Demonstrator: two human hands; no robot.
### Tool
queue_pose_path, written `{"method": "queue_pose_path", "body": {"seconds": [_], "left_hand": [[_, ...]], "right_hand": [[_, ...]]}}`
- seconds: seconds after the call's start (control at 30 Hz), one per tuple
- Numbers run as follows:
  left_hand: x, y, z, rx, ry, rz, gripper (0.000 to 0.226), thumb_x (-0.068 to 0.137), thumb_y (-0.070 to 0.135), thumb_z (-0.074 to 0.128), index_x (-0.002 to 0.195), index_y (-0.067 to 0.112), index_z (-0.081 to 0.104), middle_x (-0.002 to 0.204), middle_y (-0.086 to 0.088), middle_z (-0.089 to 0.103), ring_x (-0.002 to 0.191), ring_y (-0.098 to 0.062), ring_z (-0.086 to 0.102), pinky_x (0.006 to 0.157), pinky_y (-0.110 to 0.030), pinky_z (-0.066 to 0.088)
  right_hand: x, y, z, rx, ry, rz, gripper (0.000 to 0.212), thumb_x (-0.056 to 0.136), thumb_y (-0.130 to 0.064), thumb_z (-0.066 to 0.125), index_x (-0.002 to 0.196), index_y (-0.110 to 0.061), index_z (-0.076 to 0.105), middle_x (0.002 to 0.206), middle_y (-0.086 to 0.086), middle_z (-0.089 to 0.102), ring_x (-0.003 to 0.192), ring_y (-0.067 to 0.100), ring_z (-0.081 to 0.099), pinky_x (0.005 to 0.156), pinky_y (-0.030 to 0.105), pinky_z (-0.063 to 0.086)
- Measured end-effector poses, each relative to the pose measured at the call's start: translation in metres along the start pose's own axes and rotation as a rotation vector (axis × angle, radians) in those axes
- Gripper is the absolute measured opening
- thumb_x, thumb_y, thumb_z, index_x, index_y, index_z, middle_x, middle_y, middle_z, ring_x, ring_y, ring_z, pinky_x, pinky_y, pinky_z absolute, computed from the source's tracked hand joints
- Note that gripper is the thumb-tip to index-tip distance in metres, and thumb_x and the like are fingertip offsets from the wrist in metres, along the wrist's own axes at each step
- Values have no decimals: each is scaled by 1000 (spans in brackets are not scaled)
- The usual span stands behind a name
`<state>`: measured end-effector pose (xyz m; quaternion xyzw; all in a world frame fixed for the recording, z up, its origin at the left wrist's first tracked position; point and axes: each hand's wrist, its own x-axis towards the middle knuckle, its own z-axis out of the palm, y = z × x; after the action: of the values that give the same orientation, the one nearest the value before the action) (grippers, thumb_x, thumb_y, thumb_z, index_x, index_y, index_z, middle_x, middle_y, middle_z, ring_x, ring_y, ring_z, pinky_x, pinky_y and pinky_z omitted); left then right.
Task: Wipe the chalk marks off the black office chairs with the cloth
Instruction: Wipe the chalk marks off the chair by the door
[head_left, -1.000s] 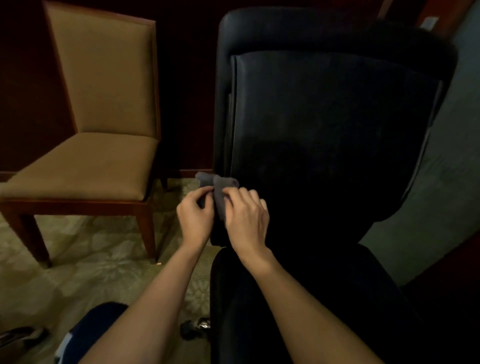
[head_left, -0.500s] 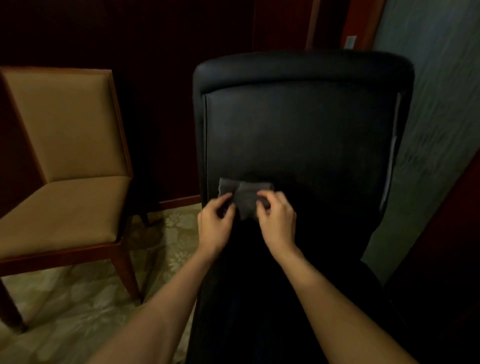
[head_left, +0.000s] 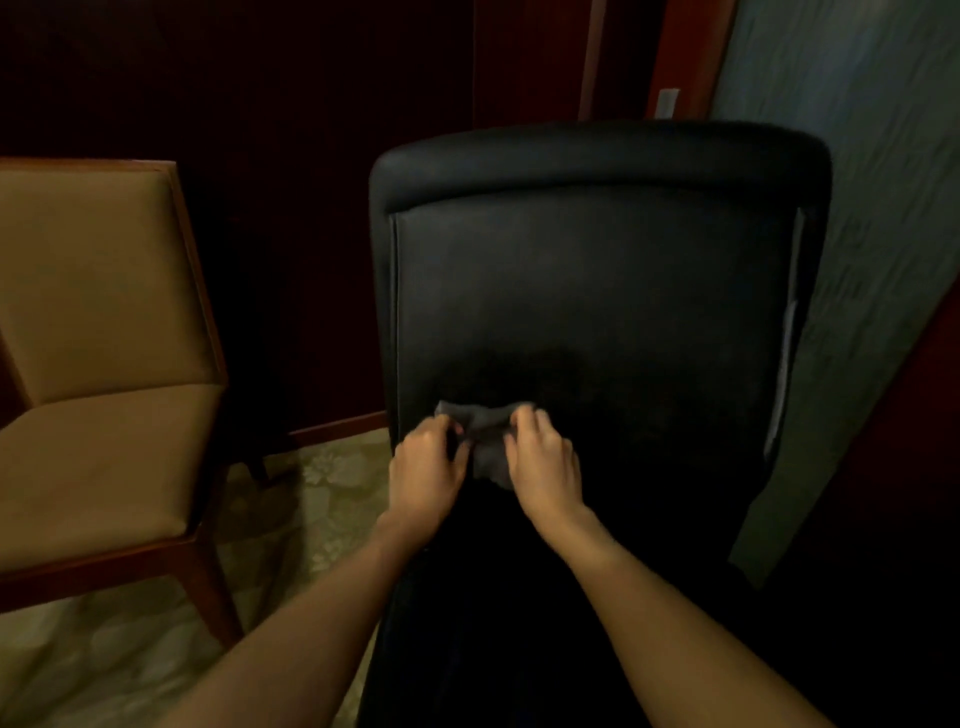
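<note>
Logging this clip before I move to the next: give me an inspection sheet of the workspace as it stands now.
Surface: black office chair, backrest facing the camera; too dim to make out any chalk marks.
Job's things: grey cloth, bunched, held in front of the lower left of the backrest; contact with it cannot be told.
Clutter: nothing seen.
Hands: left hand and right hand each pinch an end of the cloth, fingers curled.
Cables: nothing seen.
Surroundings: tan upholstered chair with wooden frame to the left; patterned carpet; dark wood panelling behind; grey wall to the right.
</note>
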<state>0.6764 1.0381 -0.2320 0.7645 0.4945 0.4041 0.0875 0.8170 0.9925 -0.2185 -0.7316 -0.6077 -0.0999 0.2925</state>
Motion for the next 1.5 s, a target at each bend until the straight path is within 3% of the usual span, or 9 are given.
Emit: {"method": "queue_pose_path", "body": {"seconds": [0.1,0.4,0.57,0.73,0.93,1.13,1.33,1.43,1.5], "left_hand": [[-9,6,9,11,-94,9,12,89,26,69,94,18,62,96,-3,68,89,-26,67,71,-36,50],[101,147,12,-175,36,242,15,95,27,64,104,16,62,104,-2,64,91,-21,62,78,-38,53],[74,140,55,-185,-48,299,14,96,30,62,106,20,62,106,0,65,91,-20,65,77,-42,57],[6,105,88,-133,-259,292,12,95,34,62,103,24,62,103,3,66,89,-18,66,73,-37,56],[38,173,67,-248,-97,310,15,92,35,66,97,22,64,96,1,70,89,-23,67,69,-34,50],[98,287,52,-181,-107,454,18,95,33,59,108,21,61,112,-5,66,102,-32,63,72,-34,38],[16,219,94,-84,-242,454,20,97,40,51,107,24,57,109,-5,68,97,-33,67,75,-38,50],[-20,184,104,-1,-416,451,18,99,40,48,109,27,54,114,1,66,100,-25,67,77,-36,49],[-15,188,101,-15,-429,460,16,98,38,50,108,27,55,115,3,66,102,-23,66,77,-34,48]], "right_hand": [[-7,17,-13,-40,-74,-70,27,102,-29,46,125,-15,51,117,9,54,95,35,65,74,43,51],[82,80,-129,-64,358,60,25,97,-29,57,115,-11,58,109,15,56,89,43,62,71,46,49],[29,110,-96,-215,438,125,21,90,-26,69,102,-9,65,92,15,61,59,40,63,46,40,47],[-42,140,-58,-316,301,141,23,78,-26,83,89,-15,66,77,6,58,40,26,55,36,28,37],[5,147,-134,-363,478,92,16,85,-28,73,91,-14,67,82,12,59,51,35,60,40,32,38],[42,172,-216,-428,547,303,28,99,-36,51,116,-16,60,111,13,62,90,40,64,65,39,42],[-43,194,-143,-447,446,186,17,90,-27,64,84,-11,63,77,11,60,42,33,57,36,30,38],[-84,196,-108,-438,312,171,29,89,-36,46,78,-14,63,70,6,58,38,27,55,33,27,36],[-81,193,-112,-452,300,165,21,88,-32,59,77,-15,63,70,5,59,41,26,57,35,26,35]]}}
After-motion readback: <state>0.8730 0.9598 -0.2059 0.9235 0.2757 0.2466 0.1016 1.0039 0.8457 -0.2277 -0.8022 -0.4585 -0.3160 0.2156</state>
